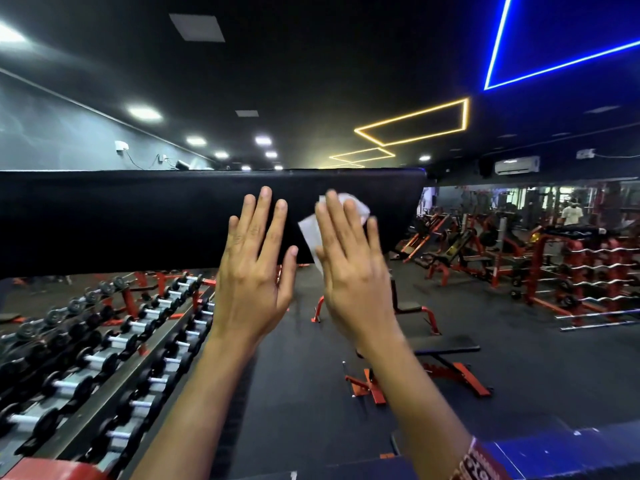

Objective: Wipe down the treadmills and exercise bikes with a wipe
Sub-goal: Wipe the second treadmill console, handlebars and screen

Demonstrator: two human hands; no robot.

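- Closest to me, below the black panel (138,220), both bare forearms rise; a red-and-white wristband (479,460) sits on the right one.
- My left hand (254,271) lies flat on the panel's face near its right end, fingers straight and slightly spread, holding nothing.
- My right hand (349,268) is just beside it, nearer the panel's right edge, also flat with straight fingers, pressing the wipe (310,233) against the panel.
- White wipe shows past my right fingertips and along the thumb side, between the two hands; the rest is hidden under the palm.
- Above both sets of fingertips runs the panel's level top edge; its rounded right corner is near my right hand, with only a short strip of face left there.
- Left of my left hand the panel's face stretches bare and far; its lower edge passes behind both hands.
- Below the panel on the left, a dumbbell rack (86,358) holds rows of dumbbells.
- Below its right end stand red-framed benches (446,351) on dark floor; beyond them a red rack (588,271) holds wavy bars.
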